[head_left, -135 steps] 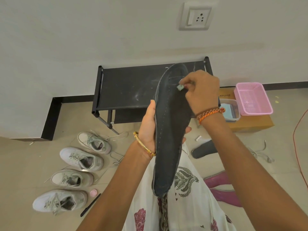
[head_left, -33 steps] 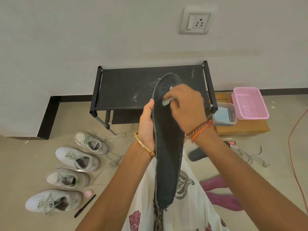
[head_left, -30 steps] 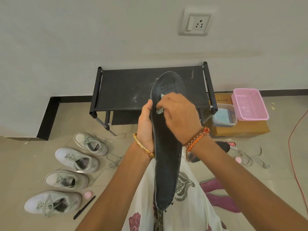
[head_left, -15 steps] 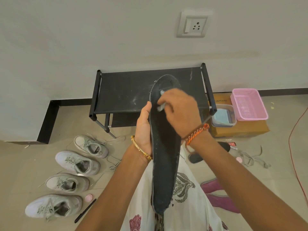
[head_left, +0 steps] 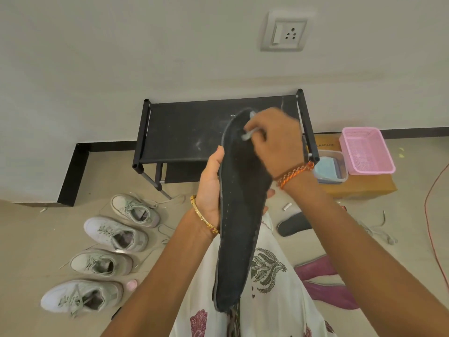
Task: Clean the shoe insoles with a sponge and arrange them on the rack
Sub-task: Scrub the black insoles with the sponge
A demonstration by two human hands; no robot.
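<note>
**A:** Insole (head_left: pixel 240 215) status? Where's it sitting?

**B:** Held upright in front of the black rack (head_left: pixel 189 132), over the lap. Left hand (head_left: pixel 211 188) has its grip wrapped round the insole's left edge, mid-length. Right hand (head_left: pixel 277 139) is pinching a pale sponge (head_left: pixel 249 135) against the top end, though it's blurry, so only a sliver shows.

**A:** And the floor?

**B:** Four white sneakers (head_left: pixel 116 233) lined up on the left, another dark insole (head_left: pixel 294 224) on the right.
</note>
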